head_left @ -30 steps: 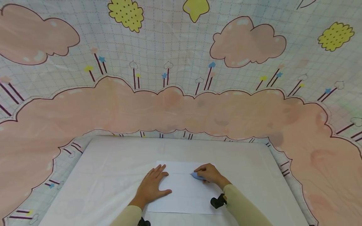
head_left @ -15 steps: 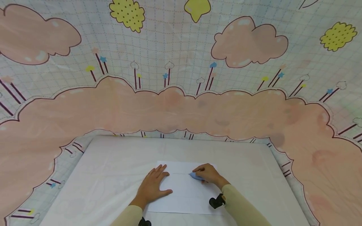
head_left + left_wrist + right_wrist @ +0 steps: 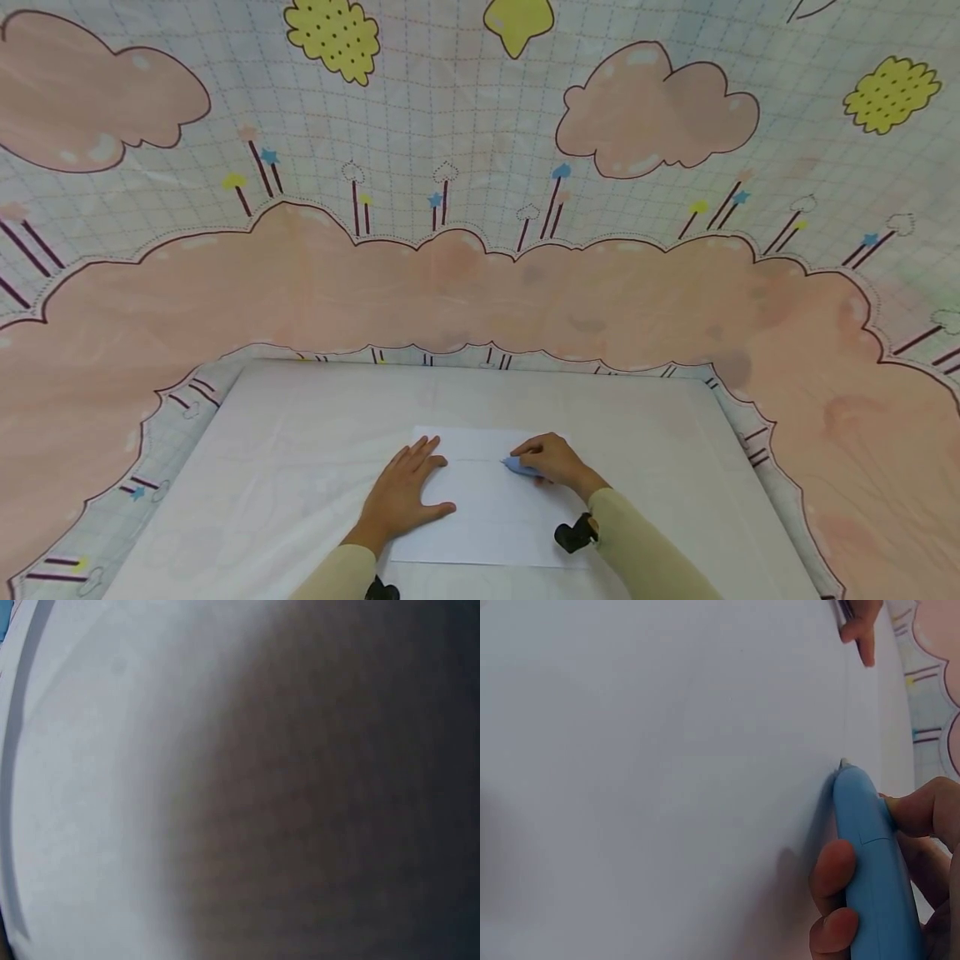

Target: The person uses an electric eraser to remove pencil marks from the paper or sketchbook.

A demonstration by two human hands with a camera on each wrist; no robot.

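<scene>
A white sheet of paper [image 3: 480, 525] lies on the white-covered table. My left hand [image 3: 405, 493] rests on its left side, fingers straight and thumb spread to the right. A blurred brown shape fills most of the left wrist view. On the right, my right hand [image 3: 557, 463] grips a blue utility knife [image 3: 877, 862], its thumb on the slider [image 3: 886, 813] and fingers curled round the body. The small metal tip [image 3: 844, 763] meets the paper, where a faint line [image 3: 845, 712] runs on from it toward the left hand.
The table [image 3: 315, 417] has a white cover and reaches past the paper on every side. Around and behind it hangs a printed cloth [image 3: 465, 292] with pink clouds and a grid pattern. Dark devices [image 3: 576, 533] sit at both wrists.
My right hand and the utility knife have shifted slightly left over the last second. My left hand and the paper stay in place.
</scene>
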